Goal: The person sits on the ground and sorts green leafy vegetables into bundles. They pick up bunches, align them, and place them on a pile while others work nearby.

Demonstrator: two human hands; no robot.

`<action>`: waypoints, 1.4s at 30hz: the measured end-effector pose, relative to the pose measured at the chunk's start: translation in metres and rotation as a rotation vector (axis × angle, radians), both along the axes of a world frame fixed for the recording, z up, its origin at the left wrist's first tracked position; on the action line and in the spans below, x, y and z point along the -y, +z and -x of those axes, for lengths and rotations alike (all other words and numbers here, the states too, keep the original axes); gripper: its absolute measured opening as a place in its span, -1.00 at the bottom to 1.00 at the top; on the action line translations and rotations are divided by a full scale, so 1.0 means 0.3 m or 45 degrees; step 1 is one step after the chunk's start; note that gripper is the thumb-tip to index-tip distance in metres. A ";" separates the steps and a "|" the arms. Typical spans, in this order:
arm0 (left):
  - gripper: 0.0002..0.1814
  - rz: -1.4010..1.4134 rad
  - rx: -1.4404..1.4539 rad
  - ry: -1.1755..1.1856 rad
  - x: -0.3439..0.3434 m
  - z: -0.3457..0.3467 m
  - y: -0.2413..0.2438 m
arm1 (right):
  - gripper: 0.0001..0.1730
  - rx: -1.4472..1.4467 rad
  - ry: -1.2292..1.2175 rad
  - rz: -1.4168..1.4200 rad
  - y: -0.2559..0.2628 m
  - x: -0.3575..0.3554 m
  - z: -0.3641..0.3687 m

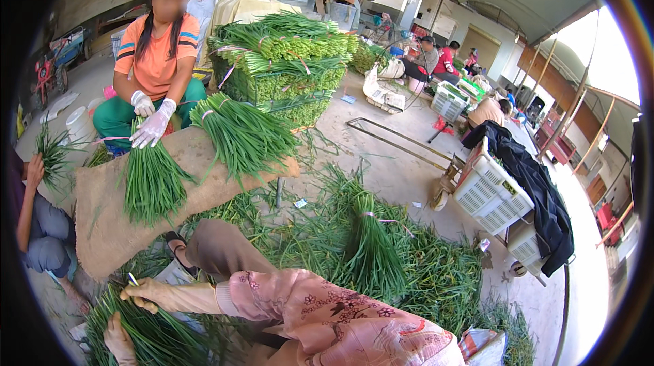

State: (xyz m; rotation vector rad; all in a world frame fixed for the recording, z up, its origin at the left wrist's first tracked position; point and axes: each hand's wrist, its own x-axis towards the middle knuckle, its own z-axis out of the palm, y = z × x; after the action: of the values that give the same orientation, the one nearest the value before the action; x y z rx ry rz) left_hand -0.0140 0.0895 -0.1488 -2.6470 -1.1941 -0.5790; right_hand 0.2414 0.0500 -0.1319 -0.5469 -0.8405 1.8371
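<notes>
At the lower left my right hand (144, 294) has its fingers closed around a thin pale stick-like object (133, 279), whose tip shows above the knuckles; I cannot tell what it is. Under that hand spreads a loose bunch of long green leaves, apparently garlic chives (158, 335). My left hand (120, 339) grips the bunch's near left side, partly cut off by the picture's dark rim. A tied chive bundle (375, 243) with a pink band stands on the leaf-strewn floor, right of my knee.
A co-worker's gloved hands (149, 123) hold a chive bundle (156, 182) on a burlap-covered table (102, 197). Another tied bundle (245, 136) lies there. Chives are stacked high (286, 70) behind. Another person's hand (34, 172) holds leaves at far left. A cart carries white crates (490, 192).
</notes>
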 end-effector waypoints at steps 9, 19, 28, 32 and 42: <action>-0.57 0.247 0.019 0.246 0.041 0.128 0.020 | -0.76 0.292 -0.150 0.077 -0.032 -0.038 -0.046; -0.70 0.047 -0.072 0.306 -0.066 0.216 -0.151 | -0.70 0.317 -0.097 0.189 -0.196 -0.027 -0.063; -0.69 0.053 -0.059 0.266 -0.070 0.241 -0.197 | -0.77 0.298 -0.140 0.130 -0.291 -0.035 -0.077; -0.69 0.109 -0.120 0.336 -0.077 0.262 -0.212 | -0.73 0.459 -0.063 0.068 -0.198 0.042 -0.110; -0.70 0.156 -0.043 0.330 -0.038 0.209 -0.144 | -0.65 0.429 0.068 -0.011 -0.195 0.090 -0.130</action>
State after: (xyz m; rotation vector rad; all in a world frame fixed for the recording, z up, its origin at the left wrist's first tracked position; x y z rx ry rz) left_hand -0.0768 0.1009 -0.1919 -2.5264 -1.5755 -0.4266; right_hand 0.2802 0.0231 -0.1903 -0.8510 -1.0939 1.8153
